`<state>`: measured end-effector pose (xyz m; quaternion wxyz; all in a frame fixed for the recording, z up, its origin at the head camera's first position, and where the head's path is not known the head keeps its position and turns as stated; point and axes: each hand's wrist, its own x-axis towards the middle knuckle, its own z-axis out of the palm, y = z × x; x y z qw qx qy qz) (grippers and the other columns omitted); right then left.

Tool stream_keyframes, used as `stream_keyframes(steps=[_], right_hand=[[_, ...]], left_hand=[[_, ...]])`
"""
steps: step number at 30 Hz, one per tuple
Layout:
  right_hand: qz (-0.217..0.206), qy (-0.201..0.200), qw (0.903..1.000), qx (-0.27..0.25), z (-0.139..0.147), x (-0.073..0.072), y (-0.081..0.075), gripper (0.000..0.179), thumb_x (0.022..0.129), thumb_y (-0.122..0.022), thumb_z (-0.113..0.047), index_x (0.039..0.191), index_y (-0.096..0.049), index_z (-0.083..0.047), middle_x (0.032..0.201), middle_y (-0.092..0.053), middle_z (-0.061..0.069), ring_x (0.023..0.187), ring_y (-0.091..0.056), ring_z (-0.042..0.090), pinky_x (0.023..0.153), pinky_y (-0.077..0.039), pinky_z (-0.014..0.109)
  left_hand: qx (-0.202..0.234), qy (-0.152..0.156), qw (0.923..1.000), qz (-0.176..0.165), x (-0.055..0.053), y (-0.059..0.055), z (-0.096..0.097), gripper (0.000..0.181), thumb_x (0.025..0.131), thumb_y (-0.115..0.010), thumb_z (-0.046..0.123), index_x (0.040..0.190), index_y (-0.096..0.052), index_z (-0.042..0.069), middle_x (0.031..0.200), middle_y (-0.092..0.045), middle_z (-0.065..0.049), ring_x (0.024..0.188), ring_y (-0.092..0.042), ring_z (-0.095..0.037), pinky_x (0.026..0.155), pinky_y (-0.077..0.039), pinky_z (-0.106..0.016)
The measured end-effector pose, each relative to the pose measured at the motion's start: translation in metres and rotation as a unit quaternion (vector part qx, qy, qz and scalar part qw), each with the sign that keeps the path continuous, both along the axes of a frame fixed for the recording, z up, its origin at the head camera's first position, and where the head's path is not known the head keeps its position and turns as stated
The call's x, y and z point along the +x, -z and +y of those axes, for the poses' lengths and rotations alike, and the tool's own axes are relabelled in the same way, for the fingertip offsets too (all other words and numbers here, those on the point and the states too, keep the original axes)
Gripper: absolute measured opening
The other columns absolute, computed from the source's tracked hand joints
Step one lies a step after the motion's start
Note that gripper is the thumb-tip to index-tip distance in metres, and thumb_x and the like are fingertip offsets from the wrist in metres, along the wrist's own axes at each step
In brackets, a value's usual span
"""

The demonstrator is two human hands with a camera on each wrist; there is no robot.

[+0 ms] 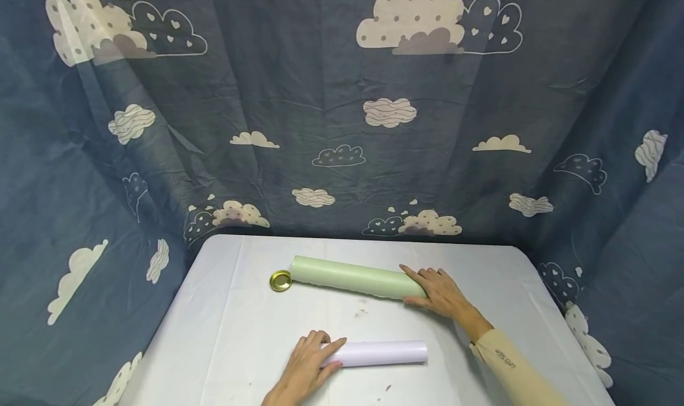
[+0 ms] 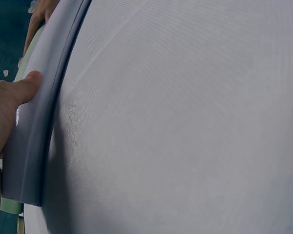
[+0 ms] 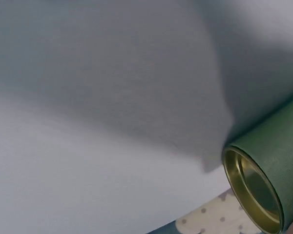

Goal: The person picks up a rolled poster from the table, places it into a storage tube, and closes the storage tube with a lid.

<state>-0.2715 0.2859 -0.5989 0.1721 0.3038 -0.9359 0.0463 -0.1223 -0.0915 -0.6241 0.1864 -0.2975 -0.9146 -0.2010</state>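
Observation:
My left hand (image 1: 306,363) grips the left end of a pale lavender roll of paper (image 1: 382,353), with thumb on the near side and fingers over the top. In the left wrist view a long edge runs down the paper roll (image 2: 36,126). Farther back lies a pale green cardboard tube (image 1: 350,275). My right hand (image 1: 439,292) holds it by its right end, the thumb on the near side and the fingers across the top. The right wrist view shows a gold metal rim (image 3: 244,195) and a recessed, shiny inside at one end of that tube.
A round gold lid (image 1: 280,281) lies at the tube's left end. Both rolls are on a white-covered table (image 1: 256,323) with a few dark smudges near the middle. Dark blue curtains (image 1: 288,67) with cloud prints enclose the back and sides.

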Motion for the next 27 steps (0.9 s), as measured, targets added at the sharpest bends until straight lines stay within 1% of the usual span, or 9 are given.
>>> stream_keyframes(steps=[3,6,10,14,18,21,23,26,27], right_hand=[[0.020,-0.017,0.9996,0.005,0.000,0.002,0.001,0.087,0.081,-0.078,-0.062,0.154,-0.051,-0.024,0.092,-0.067,0.002,0.071,-0.052,0.013,0.065,-0.045,0.033],[0.016,-0.018,0.9997,0.010,-0.003,0.003,0.001,0.086,0.081,-0.078,-0.062,0.154,-0.049,-0.028,0.090,-0.062,0.003,0.067,-0.045,0.010,0.062,-0.043,0.030],[0.011,-0.011,0.9997,0.021,-0.003,0.007,0.002,0.083,0.083,-0.076,-0.063,0.155,-0.046,-0.033,0.095,-0.064,0.005,0.070,-0.050,0.013,0.064,-0.046,0.033],[0.034,-0.008,0.9991,0.024,0.001,0.015,-0.001,0.082,0.083,-0.076,-0.063,0.154,-0.047,-0.035,0.097,-0.066,0.007,0.072,-0.055,0.017,0.067,-0.049,0.037],[0.072,-0.006,0.9973,0.014,0.012,0.028,-0.009,0.078,0.085,-0.072,-0.066,0.152,-0.050,-0.033,0.097,-0.068,0.011,0.070,-0.058,0.022,0.066,-0.051,0.040],[0.106,-0.001,0.9944,-0.003,0.024,0.041,-0.015,0.076,0.085,-0.068,-0.069,0.150,-0.054,-0.031,0.097,-0.069,0.013,0.068,-0.059,0.024,0.063,-0.051,0.041],[0.126,0.002,0.9919,-0.016,0.034,0.050,-0.019,0.077,0.084,-0.069,-0.069,0.148,-0.056,-0.030,0.095,-0.069,0.014,0.066,-0.059,0.025,0.061,-0.050,0.041],[0.151,0.003,0.9880,-0.031,0.046,0.061,-0.027,0.074,0.086,-0.065,-0.071,0.147,-0.059,-0.029,0.092,-0.069,0.015,0.063,-0.058,0.024,0.057,-0.049,0.042],[0.157,0.004,0.9870,-0.034,0.050,0.065,-0.030,0.073,0.089,-0.061,-0.072,0.146,-0.059,-0.028,0.092,-0.069,0.015,0.062,-0.058,0.025,0.057,-0.048,0.042]], left_hand=[[0.000,-0.002,1.0000,0.007,-0.001,0.001,0.000,0.043,0.089,-0.079,0.036,0.130,-0.072,0.024,0.102,-0.062,0.005,0.093,-0.056,-0.012,0.076,-0.042,-0.024],[-0.001,-0.001,1.0000,0.006,-0.002,-0.001,-0.003,0.043,0.090,-0.078,0.036,0.130,-0.072,0.024,0.102,-0.063,0.005,0.093,-0.056,-0.012,0.076,-0.042,-0.024],[-0.003,0.003,1.0000,-0.003,0.000,-0.003,-0.005,0.041,0.092,-0.076,0.036,0.131,-0.072,0.023,0.103,-0.063,0.006,0.093,-0.055,-0.012,0.076,-0.042,-0.023],[-0.005,0.001,1.0000,-0.007,0.001,-0.006,-0.015,0.041,0.090,-0.077,0.036,0.128,-0.073,0.022,0.100,-0.062,0.007,0.090,-0.055,-0.010,0.074,-0.040,-0.021],[0.008,-0.012,0.9998,-0.013,0.001,-0.014,-0.035,0.040,0.088,-0.080,0.032,0.126,-0.074,0.020,0.096,-0.062,0.008,0.085,-0.052,-0.007,0.071,-0.037,-0.018],[0.021,-0.027,0.9994,-0.008,-0.001,-0.021,-0.055,0.042,0.085,-0.083,0.029,0.125,-0.075,0.018,0.095,-0.064,0.007,0.085,-0.053,-0.007,0.070,-0.038,-0.019],[0.028,-0.045,0.9986,-0.001,-0.003,-0.026,-0.070,0.044,0.083,-0.084,0.028,0.125,-0.075,0.018,0.095,-0.064,0.006,0.086,-0.054,-0.008,0.070,-0.040,-0.021],[0.039,-0.078,0.9962,0.000,-0.008,-0.034,-0.095,0.045,0.080,-0.086,0.025,0.123,-0.076,0.017,0.095,-0.065,0.005,0.087,-0.056,-0.009,0.071,-0.042,-0.024],[0.040,-0.088,0.9953,0.002,-0.011,-0.037,-0.103,0.045,0.080,-0.087,0.025,0.123,-0.076,0.016,0.095,-0.065,0.005,0.087,-0.056,-0.009,0.072,-0.042,-0.025]])
